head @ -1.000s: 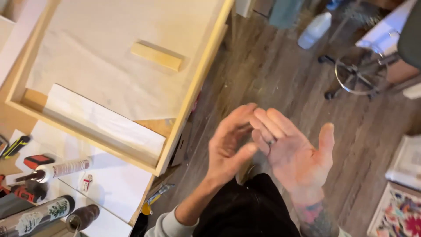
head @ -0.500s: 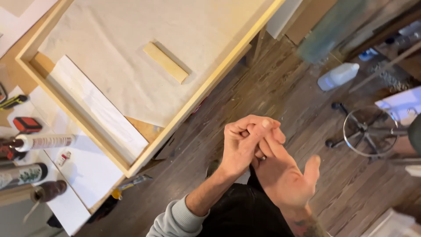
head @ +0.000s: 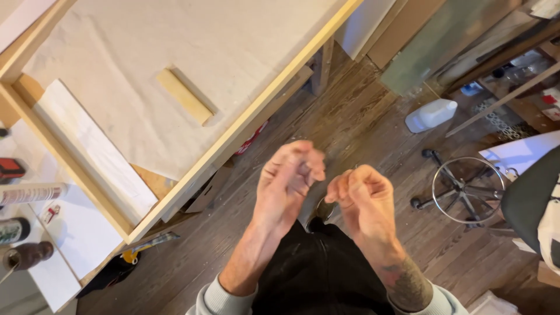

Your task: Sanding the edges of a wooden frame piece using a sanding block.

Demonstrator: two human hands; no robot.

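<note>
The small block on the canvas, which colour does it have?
The block is pale yellow, like bare light wood. The head view shows it.

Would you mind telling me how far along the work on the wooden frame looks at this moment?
Done: the wooden frame lies on the table with pale fabric across it and a small wood block on top. In hand: nothing; the left hand and right hand are loosely curled together above the floor. Left: the tubes lie untouched.
</note>
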